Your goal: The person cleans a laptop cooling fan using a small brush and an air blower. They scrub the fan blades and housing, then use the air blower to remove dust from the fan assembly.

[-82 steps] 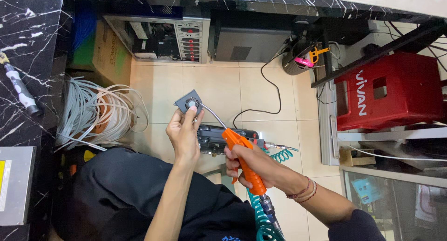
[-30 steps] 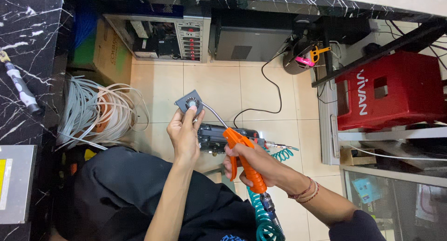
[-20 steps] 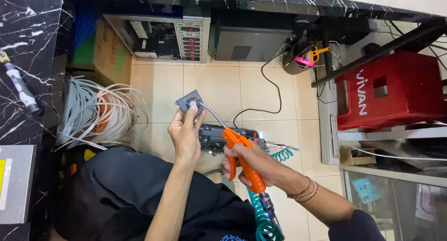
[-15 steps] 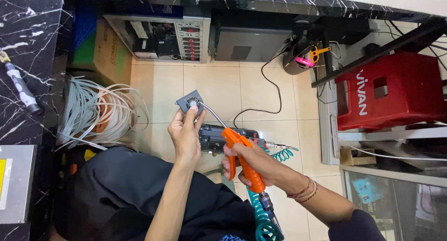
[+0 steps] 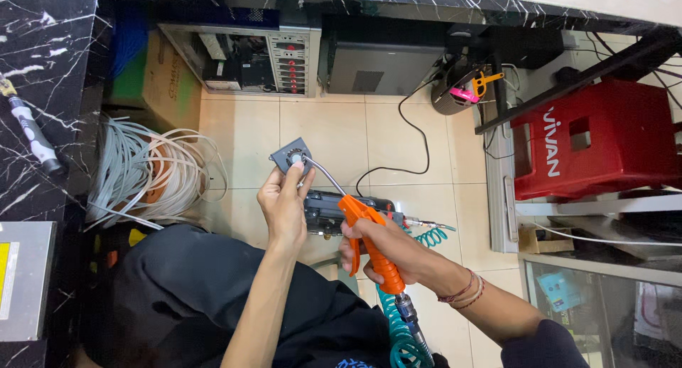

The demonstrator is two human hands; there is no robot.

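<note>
Our left hand (image 5: 284, 208) pinches a small grey cooling fan (image 5: 292, 157) above the tiled floor (image 5: 341, 137), unmoved these last seconds. Our right hand (image 5: 383, 244) stays clenched on the orange air blow gun (image 5: 369, 240), nozzle at the fan; the blowing continues.
</note>
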